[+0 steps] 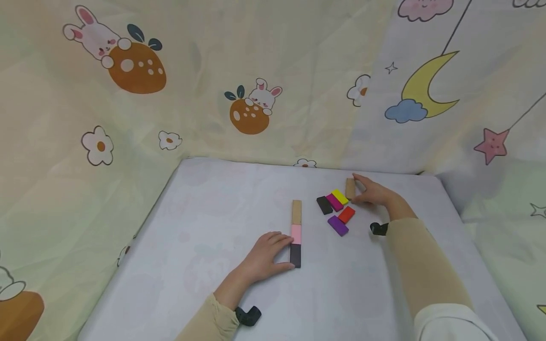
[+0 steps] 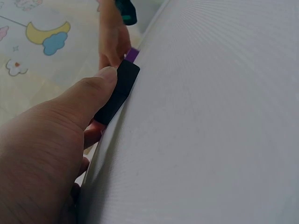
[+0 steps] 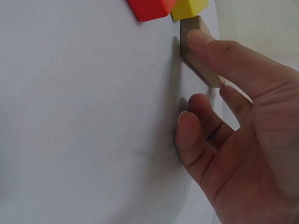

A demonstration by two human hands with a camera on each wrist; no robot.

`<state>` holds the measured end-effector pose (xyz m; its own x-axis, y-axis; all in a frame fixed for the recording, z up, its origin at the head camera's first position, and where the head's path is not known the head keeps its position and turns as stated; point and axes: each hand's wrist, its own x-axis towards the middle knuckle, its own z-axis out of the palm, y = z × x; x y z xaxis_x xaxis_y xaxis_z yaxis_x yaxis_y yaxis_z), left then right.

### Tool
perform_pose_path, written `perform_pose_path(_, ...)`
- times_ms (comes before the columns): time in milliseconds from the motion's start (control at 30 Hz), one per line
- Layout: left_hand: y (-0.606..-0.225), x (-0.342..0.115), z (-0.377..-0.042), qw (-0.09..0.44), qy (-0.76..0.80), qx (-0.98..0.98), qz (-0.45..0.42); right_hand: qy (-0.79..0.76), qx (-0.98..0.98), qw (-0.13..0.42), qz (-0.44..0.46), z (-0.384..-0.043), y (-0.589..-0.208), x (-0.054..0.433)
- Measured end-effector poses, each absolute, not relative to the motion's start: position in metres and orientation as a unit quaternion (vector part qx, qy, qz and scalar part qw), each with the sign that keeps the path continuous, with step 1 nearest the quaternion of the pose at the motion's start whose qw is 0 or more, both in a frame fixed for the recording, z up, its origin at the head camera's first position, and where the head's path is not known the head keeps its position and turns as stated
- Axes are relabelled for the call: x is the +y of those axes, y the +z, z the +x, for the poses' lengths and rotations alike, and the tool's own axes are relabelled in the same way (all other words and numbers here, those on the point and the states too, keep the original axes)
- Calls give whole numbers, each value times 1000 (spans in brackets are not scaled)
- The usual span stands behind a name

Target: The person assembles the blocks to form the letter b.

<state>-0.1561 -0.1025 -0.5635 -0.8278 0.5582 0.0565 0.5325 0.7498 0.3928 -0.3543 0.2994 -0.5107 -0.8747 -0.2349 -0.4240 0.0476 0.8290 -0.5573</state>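
Three blocks lie end to end in a straight row on the table: a wooden block (image 1: 296,211) at the far end, a pink block (image 1: 296,233) in the middle and a black block (image 1: 295,256) nearest. My left hand (image 1: 265,258) rests along the row's left side, its fingertips at the pink block and its thumb at the near end of the black one. Farther back on the right, my right hand (image 1: 375,192) pinches a second wooden block (image 1: 350,188) between thumb and index finger at its two ends. The other fingers of that hand are loosely bent, off the block.
Left of the right hand lie several loose blocks: yellow (image 1: 340,196), magenta (image 1: 334,202), dark (image 1: 324,205), red (image 1: 346,215) and purple (image 1: 338,226). The white table (image 1: 213,213) meets a cartoon-printed cloth (image 1: 298,137) at its back and sides.
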Motion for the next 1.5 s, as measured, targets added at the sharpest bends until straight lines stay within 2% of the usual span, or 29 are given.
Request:
perform_pose_path(200, -562, -103, -156, 26, 199, 934, 295, -288, 928, 227, -65, -353, -515, 301)
perform_pose_path(633, -563, -102, -157, 26, 198, 934, 295, -360, 914, 187, -19, -343, -514, 301)
perform_pose_path(900, -564, -102, -157, 37, 199, 935, 291, -419, 890, 165, -69, -338, -505, 261)
perform_pose_path(1267, -561, -102, -157, 35, 193, 935, 295, -491, 844, 179, -122, -332, -498, 192)
perform_pose_path(1500, -563, -102, -157, 23, 192, 934, 299, -518, 830, 151, -139, -323, -505, 160)
